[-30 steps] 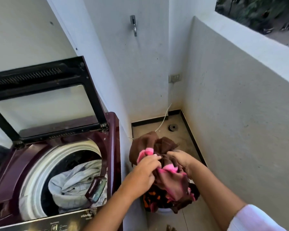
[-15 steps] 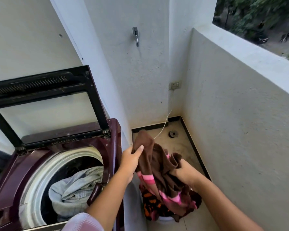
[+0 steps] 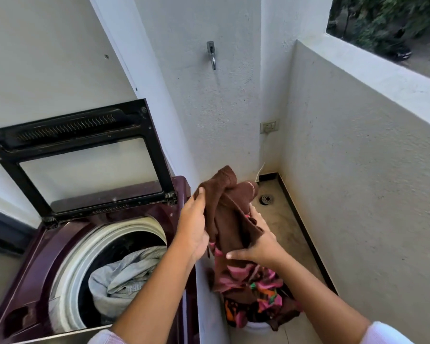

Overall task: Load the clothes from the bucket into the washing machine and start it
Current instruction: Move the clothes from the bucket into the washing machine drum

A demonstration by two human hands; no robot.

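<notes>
The brown garment (image 3: 230, 214), pink-striped at its lower end, has risen clear of the bucket (image 3: 257, 327) and closer to the washing machine (image 3: 60, 247). Left hand (image 3: 194, 227) and right hand (image 3: 261, 247) both clench it in their grip; transfer looks imminent.

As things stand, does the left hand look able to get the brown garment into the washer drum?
Probably yes. The left hand grips the brown garment beside the washing machine, whose lid stands open; only grey laundry lies in the drum. The right hand also holds the garment, which trails into the bucket.
</notes>
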